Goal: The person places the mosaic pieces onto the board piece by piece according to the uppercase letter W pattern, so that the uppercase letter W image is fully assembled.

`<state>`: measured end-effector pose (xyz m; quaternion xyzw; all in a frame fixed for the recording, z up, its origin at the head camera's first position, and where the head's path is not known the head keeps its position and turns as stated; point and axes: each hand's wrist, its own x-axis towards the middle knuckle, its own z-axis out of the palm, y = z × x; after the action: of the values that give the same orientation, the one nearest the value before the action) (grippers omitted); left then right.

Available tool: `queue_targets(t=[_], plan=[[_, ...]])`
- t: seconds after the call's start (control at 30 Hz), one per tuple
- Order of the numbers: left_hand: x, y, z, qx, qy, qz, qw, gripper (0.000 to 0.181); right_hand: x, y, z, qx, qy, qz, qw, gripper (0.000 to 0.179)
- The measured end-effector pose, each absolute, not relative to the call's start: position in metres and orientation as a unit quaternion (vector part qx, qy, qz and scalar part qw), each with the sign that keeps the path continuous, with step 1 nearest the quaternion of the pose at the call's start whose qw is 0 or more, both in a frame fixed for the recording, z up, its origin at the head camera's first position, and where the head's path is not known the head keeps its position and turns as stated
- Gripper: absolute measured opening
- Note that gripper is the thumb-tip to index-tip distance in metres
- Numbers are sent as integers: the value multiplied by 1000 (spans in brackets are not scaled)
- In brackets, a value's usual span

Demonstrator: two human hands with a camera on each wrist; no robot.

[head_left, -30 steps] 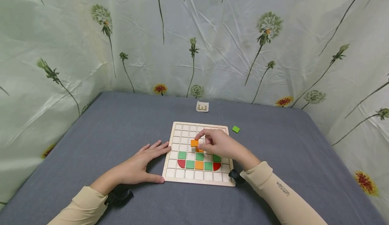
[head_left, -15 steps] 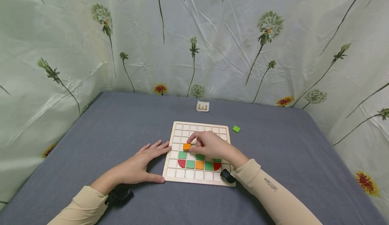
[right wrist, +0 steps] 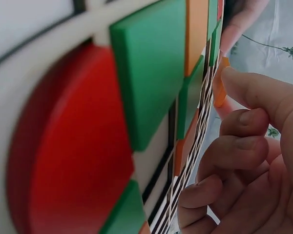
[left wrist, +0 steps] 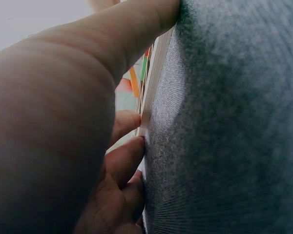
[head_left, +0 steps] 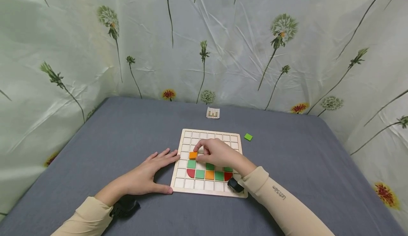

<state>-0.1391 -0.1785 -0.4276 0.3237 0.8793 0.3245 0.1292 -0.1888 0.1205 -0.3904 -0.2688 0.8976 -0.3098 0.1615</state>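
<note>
My right hand (head_left: 218, 154) pinches an orange square tile (head_left: 192, 155) between thumb and fingers, close over the left part of a wooden grid board (head_left: 197, 184). Just nearer than that tile lies a green square tile (head_left: 191, 163). Beside the board's left edge, my left hand (head_left: 148, 175) rests with fingers spread, fingertips and thumb at the rim. A row on the board runs from a red quarter-round tile (head_left: 190, 173) through green and orange squares to another red tile (head_left: 228, 176). In the right wrist view, another orange tile (right wrist: 181, 155) lies beyond the green ones.
A loose bright green square tile (head_left: 248, 137) lies on the grey cloth right of the board. Behind the board is a small card (head_left: 213, 113) with a printed grid pattern. A flower-print curtain (head_left: 236, 52) hangs around the table's back and sides.
My right hand has moved left and slightly nearer with the orange tile, from the board's middle to above the left green tile. My left hand stays in place.
</note>
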Motion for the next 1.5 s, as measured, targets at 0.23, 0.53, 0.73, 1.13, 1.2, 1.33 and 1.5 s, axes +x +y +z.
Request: queue_targets(t=[0.23, 0.53, 0.73, 1.13, 1.2, 1.33, 1.5], plan=[[-141, -179, -427, 323, 879, 325, 133, 99, -191, 119, -392, -270, 904, -292, 155, 20], [-143, -177, -424, 327, 880, 321, 129, 98, -193, 118, -391, -261, 907, -293, 152, 21], [-143, -177, -424, 329, 880, 320, 122, 97, -194, 118, -391, -256, 909, -290, 154, 21], [-142, -177, -427, 326, 882, 317, 126, 98, -194, 121, -391, -252, 905, -302, 160, 20], [-142, -177, -427, 325, 882, 316, 125, 98, -194, 123, -391, -251, 904, -306, 161, 19], [-141, -178, -428, 323, 884, 314, 124, 99, -196, 129, -390, -241, 905, -311, 164, 19], [-139, -178, -428, 323, 883, 317, 122, 100, -199, 141, -384, -228, 908, -313, 160, 22]])
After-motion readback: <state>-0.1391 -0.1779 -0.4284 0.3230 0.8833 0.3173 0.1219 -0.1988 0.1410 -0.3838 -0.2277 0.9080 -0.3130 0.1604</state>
